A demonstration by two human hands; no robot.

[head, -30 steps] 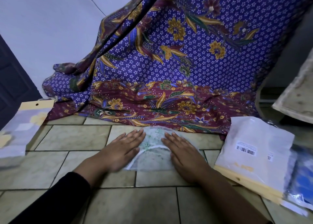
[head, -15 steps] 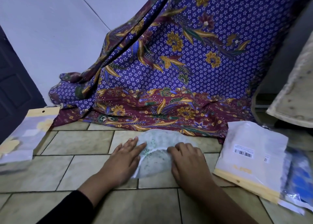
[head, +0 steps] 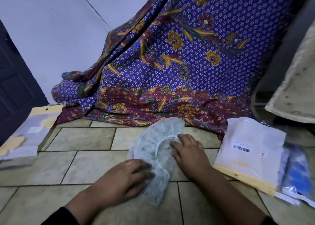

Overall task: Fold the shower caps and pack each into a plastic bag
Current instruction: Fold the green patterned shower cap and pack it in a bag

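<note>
A translucent white shower cap (head: 152, 140) with a green speckled print lies crumpled on the tiled floor (head: 81, 163) in front of me. My left hand (head: 125, 177) rests on its near left part, fingers fairly straight and pressing it down. My right hand (head: 189, 154) sits on the cap's right side with fingers curled onto the elastic rim. Part of the cap trails toward me below my left fingers. A white pack of plastic bags (head: 247, 148) with a barcode label lies to the right.
A purple and maroon batik cloth (head: 170, 68) hangs down behind the cap and spreads onto the floor. A blue packet (head: 297, 175) lies beside the white pack. Another flat packet (head: 29, 132) lies at the left by a dark door (head: 15, 88). A worn mat (head: 296, 88) leans at right.
My left hand slid toward me along the cap's left side, and the cap's near part now trails toward me. My right hand's fingers went from flat to curled on the rim.
</note>
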